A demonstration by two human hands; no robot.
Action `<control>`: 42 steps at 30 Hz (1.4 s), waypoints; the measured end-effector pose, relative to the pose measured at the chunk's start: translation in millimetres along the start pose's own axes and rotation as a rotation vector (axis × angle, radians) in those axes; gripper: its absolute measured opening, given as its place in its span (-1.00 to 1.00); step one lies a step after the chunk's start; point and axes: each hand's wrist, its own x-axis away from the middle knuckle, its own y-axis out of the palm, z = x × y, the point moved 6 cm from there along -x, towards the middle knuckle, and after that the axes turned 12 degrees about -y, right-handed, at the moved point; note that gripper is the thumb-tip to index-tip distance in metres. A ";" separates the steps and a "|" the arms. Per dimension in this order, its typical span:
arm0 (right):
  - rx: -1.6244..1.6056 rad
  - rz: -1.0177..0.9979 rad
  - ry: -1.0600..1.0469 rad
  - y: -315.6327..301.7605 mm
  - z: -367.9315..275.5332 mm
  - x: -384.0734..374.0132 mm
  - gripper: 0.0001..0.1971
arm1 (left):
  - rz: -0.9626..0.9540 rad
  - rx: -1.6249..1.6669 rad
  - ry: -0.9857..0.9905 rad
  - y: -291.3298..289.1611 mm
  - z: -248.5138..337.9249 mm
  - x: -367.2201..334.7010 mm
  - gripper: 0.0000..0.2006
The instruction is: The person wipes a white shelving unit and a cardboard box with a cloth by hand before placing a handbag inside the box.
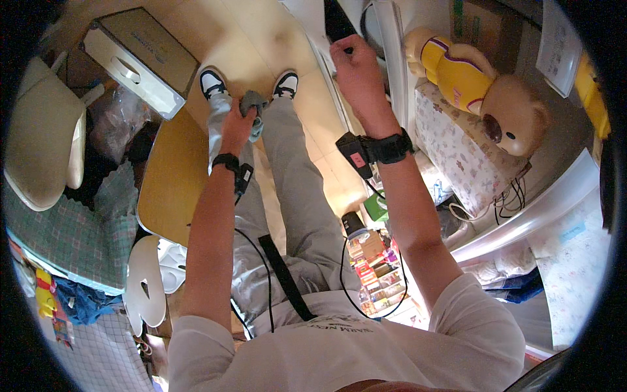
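Cloth (252, 102), grey-green, sits bunched in the left hand (238, 127), fingers closed round it, left of upper centre. The right hand (356, 73) curls beside a white panel (396, 65), upper centre; whether it grips anything I cannot tell. Loose folds are best gathered palmward.

Grey cloth (253, 102) partly hidden by left hand (238, 128)

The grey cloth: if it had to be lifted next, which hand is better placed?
Probably the left hand: it holds the grey cloth. The right hand is well apart from it, beside a white panel.
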 end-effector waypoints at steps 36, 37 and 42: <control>-0.173 0.206 0.137 39.6 84.4 -19.3 -0.53 | 0.058 -0.290 0.009 -85.6 -34.9 -22.6 -0.14; -0.174 0.177 0.254 55.1 72.1 -1.5 -0.57 | 0.061 -0.374 0.008 -91.5 -56.0 -11.0 -0.15; -0.094 0.234 0.119 56.2 122.8 -4.5 -0.51 | 0.001 -0.425 0.123 -84.8 -42.7 -28.8 -0.17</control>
